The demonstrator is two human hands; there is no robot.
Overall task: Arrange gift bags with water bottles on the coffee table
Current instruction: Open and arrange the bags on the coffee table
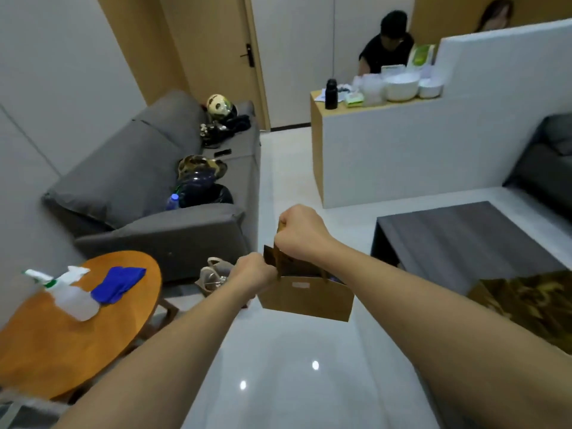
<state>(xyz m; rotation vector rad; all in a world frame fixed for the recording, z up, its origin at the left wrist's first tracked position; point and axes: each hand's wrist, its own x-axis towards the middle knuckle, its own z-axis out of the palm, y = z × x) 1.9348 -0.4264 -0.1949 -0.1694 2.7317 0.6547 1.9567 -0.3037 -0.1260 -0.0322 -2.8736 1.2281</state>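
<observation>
— Holding what?
— A brown paper gift bag [305, 297], up in the air over the shiny floor [297, 366]. Not on any surface.
— And the left hand [254, 272]?
— Curled tight at the bag's left top edge. Grip closed on the paper there (fingers hidden behind the fist).
— The right hand [301, 232]?
— Higher up. Fist closed round a brown handle [280, 243], pulling it up above the bag.
— Anything inside?
— Something dark at the bag's mouth, too hard to tell.
— Where's the coffee table [464, 239]?
— Off to the right. Dark and low. Well apart from the bag.
— More bags?
— Maybe one shiny gold thing [526, 305] at the right edge, near the dark surface. Too blurry to be sure.
— On the left?
— A round wooden surface [46, 342] with a white spray bottle [69, 294] lying on it, just beside a blue cloth [119, 283].
— Behind that?
— A grey sofa [139, 181] with dark bags and a water bottle [172, 202] on the seat (blue cap showing).
— Far back?
— A person in black [387, 44] behind a white counter [402, 144] with bowls on top.
</observation>
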